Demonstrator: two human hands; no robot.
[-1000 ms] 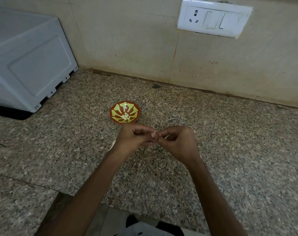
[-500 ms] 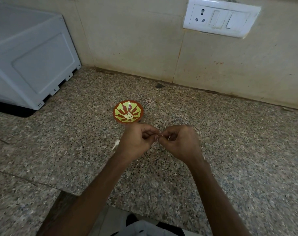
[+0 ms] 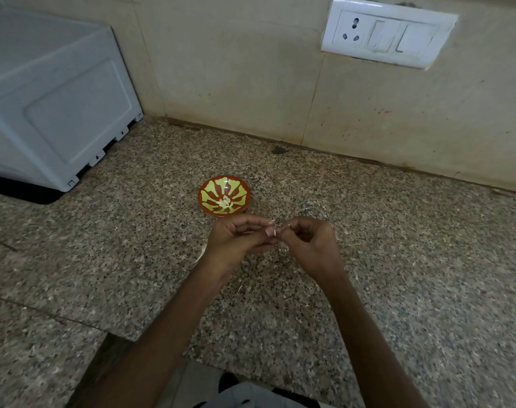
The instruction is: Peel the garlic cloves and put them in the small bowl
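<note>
Granite counter [image 3: 127,248]: white appliance [image 3: 59,107] left, small bowl [image 3: 209,194] beyond hands [image 3: 239,240] [image 3: 308,245] pinching garlic clove [image 3: 276,232].

A speckled granite countertop [image 3: 412,260] meets a beige tiled wall [image 3: 236,69]. A white appliance casing [image 3: 59,107] stands on the counter at the far left, against the wall. A white switch plate [image 3: 387,39] with one socket [image 3: 351,30] and two switches is on the wall at upper right. A small dark blotch [image 3: 278,149] lies on the counter near the wall's foot.
</note>
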